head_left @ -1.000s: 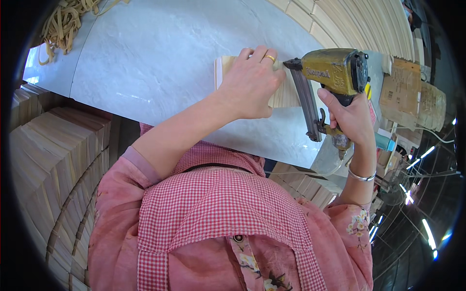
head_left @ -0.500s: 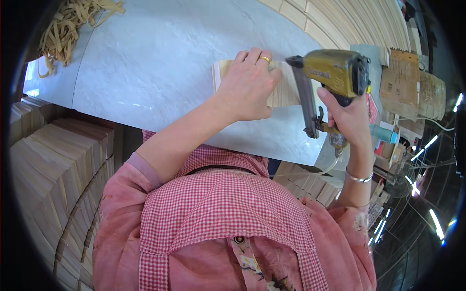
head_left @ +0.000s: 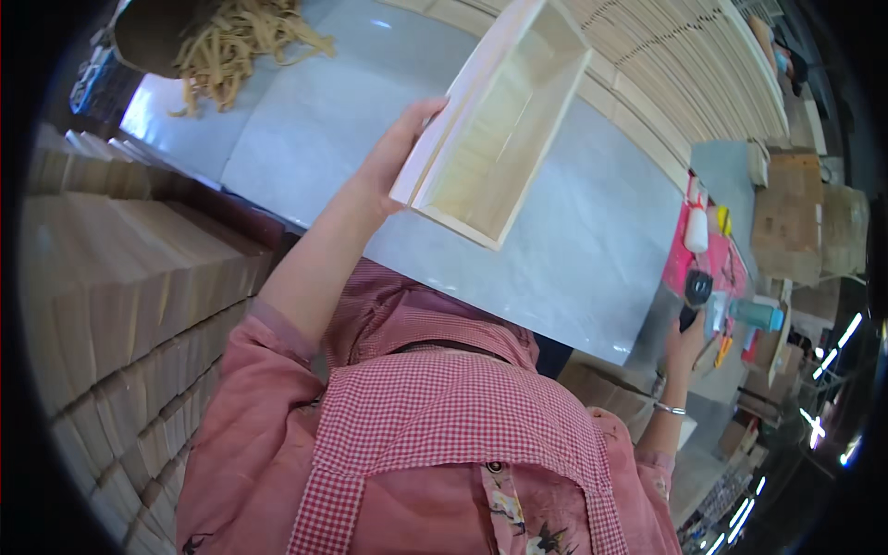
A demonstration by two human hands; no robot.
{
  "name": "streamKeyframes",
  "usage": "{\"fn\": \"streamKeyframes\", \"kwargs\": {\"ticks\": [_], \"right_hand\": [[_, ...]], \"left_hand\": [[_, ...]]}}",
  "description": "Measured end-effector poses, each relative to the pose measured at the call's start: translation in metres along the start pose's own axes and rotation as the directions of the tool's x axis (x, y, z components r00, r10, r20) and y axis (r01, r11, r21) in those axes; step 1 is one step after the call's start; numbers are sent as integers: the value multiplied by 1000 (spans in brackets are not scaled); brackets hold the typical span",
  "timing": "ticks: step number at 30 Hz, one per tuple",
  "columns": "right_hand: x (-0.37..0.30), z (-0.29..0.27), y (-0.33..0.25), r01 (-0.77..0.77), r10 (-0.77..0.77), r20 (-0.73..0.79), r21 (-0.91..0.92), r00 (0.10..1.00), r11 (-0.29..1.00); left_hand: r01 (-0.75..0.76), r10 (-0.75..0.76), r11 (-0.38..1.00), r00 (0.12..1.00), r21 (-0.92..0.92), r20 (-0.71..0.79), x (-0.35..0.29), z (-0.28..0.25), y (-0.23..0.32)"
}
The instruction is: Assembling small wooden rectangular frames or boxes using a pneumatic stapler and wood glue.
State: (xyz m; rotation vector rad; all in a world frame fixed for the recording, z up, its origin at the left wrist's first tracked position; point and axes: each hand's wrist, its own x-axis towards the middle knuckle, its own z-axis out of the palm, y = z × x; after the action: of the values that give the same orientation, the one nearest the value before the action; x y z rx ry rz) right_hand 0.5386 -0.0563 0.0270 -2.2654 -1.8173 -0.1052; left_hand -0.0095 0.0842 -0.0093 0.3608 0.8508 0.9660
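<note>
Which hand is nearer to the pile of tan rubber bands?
Left. The left hand holds the wooden box just below-right of the rubber bands; the right hand is far off right.

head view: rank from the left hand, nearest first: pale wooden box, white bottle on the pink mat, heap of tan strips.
From the left hand:
1. Wooden box, held in that hand, raised above the grey table.
2. Heap of tan strips, at the table's far left end.
3. White bottle, on the pink mat at the right end.

A pale grey table [head_left: 573, 250] carries a heap of tan strands [head_left: 242, 39], well left of the left hand's fingers [head_left: 407, 125]. Bare top lies beneath them.
</note>
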Motion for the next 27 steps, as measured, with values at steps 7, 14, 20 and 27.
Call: {"fn": "streamKeyframes", "kwargs": {"ticks": [7, 14, 20, 27], "right_hand": [[-14, 48, 38, -321, 379, 119, -341, 918, 884], [-2, 60, 33, -11, -43, -230, -229, 972, 973], [-4, 87, -195, -13, -184, 186, 738, 965, 675], [-1, 121, -343, -351, -447, 465, 881, 764, 317]], "left_hand": [[-154, 303, 880, 911, 450, -280, -34, -59, -14], [-129, 560, 569, 784, 812, -268, -89, -44, -35], [-23, 212, 874, 917, 485, -339, -105, -56, -36], [61, 172, 777, 937, 627, -305, -100, -61, -25]]}}
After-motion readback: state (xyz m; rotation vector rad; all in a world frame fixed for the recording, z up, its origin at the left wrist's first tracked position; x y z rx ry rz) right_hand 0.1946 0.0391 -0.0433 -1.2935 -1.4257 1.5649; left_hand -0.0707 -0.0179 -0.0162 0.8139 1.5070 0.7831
